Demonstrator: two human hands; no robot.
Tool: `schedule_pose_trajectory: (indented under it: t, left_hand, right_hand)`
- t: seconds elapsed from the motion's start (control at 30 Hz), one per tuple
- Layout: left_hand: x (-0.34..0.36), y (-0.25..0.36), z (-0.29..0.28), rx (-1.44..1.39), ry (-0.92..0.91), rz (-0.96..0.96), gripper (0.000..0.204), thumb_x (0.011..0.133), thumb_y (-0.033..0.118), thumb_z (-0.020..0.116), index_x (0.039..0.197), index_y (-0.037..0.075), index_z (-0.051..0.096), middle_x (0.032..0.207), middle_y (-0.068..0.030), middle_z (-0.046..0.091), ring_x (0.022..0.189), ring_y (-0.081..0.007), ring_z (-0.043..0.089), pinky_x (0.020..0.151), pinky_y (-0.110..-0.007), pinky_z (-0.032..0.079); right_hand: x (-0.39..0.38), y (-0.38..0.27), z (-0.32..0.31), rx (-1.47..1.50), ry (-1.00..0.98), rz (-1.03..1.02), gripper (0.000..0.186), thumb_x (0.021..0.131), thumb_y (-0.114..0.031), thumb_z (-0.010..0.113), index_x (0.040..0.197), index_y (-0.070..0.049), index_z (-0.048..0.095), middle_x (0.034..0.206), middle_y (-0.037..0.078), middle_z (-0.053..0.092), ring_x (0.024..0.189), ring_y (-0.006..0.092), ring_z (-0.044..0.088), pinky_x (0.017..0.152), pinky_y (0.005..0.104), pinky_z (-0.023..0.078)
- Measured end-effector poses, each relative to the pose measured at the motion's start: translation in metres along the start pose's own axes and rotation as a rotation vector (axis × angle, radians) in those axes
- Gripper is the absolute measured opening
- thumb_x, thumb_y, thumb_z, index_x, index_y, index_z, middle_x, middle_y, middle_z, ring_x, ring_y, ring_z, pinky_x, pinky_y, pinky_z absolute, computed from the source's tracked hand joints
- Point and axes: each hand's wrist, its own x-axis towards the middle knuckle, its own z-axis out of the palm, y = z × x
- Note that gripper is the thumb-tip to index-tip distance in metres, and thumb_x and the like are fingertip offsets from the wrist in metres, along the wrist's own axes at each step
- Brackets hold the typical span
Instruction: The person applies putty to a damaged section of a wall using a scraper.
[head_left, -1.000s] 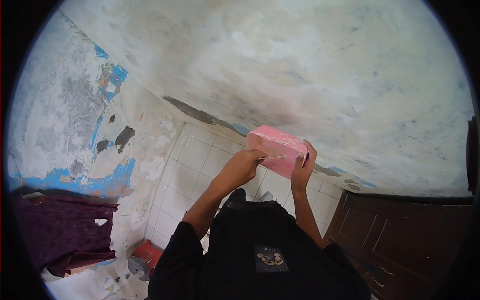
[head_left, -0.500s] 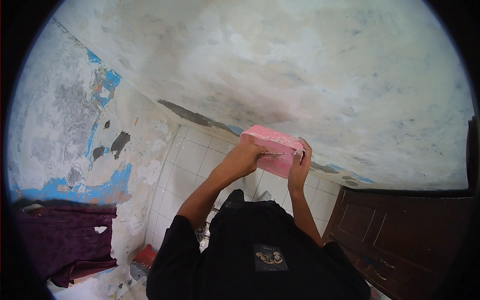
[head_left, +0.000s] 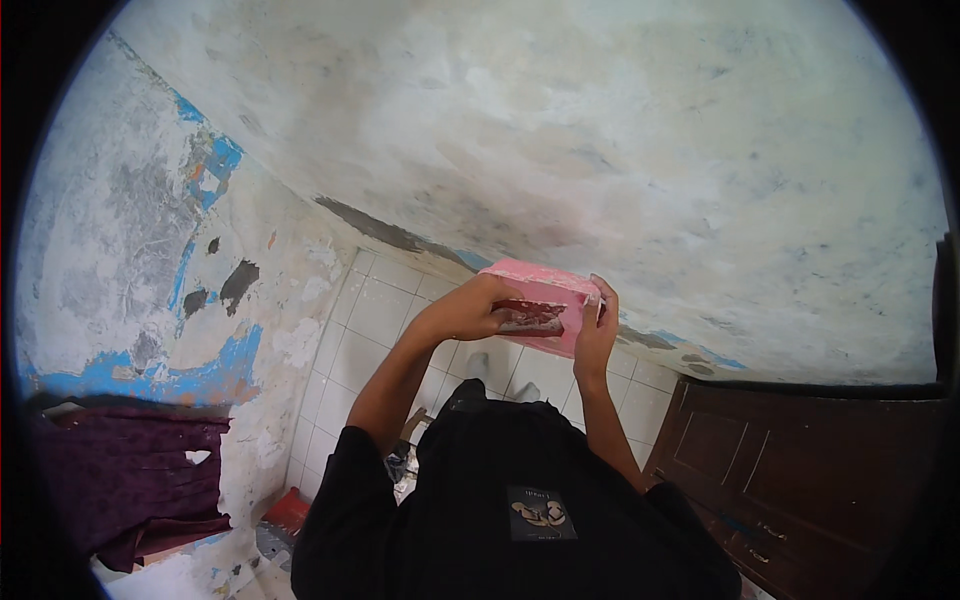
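My right hand is closed on the right rim of a pink plastic tub, its thumb on the inner side and its fingers outside. Whitish smears coat the tub's upper rim. In my left hand is a flat putty knife, its wide blade reddish and grey with residue. The blade lies across the tub's opening, broad face toward me. My left fingers hide its handle, and what lies in the tub is mostly out of sight.
A patchy, plastered wall rises just past the tub. On the left, another wall has peeling blue paint, with a purple curtain below. A dark wooden cabinet stands at right. Tiled floor lies beneath; a red object sits lower left.
My left hand has moved slightly left and turned the putty knife from edge-on to broad face. The tub has tilted and dipped a little; my right hand still grips it.
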Motion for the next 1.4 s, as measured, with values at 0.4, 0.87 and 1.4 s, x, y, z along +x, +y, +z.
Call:
schedule_pose_trajectory:
  t: [0.4, 0.87, 1.4]
  left_hand:
    - [-0.034, -0.049, 0.046, -1.233, 0.925, -0.343, 0.021, 0.098, 0.011, 0.058, 0.115, -0.001, 0.064, 0.103, -0.0057, 0.069, 0.093, -0.0142, 0.065, 0.085, -0.030, 0.053]
    - [0.095, -0.087, 0.105, -0.562, 1.740, -0.500, 0.022, 0.100, 0.009, 0.050, 0.114, -0.007, 0.057, 0.098, -0.0167, 0.066, 0.083, -0.0240, 0.063, 0.077, -0.033, 0.049]
    - [0.165, -0.072, 0.099, -0.554, 1.684, -0.443, 0.050, 0.089, -0.005, 0.046, 0.139, -0.008, 0.045, 0.121, -0.0255, 0.062, 0.104, -0.0309, 0.064, 0.090, -0.033, 0.048]
  right_hand:
    - [0.014, 0.065, -0.059, -0.212, 0.177, 0.007, 0.037, 0.105, -0.027, 0.049, 0.130, -0.001, 0.051, 0.123, 0.008, 0.055, 0.106, 0.0152, 0.053, 0.095, 0.0296, 0.044]
    - [-0.002, 0.095, -0.102, -0.355, 0.118, 0.040, 0.041, 0.104, -0.030, 0.049, 0.133, -0.001, 0.050, 0.124, 0.010, 0.055, 0.102, 0.0165, 0.054, 0.093, 0.0312, 0.045]
    - [-0.001, 0.103, -0.150, -0.369, 0.158, 0.048, 0.040, 0.104, -0.031, 0.051, 0.131, -0.001, 0.052, 0.119, 0.008, 0.053, 0.100, 0.0142, 0.052, 0.090, 0.0298, 0.045]
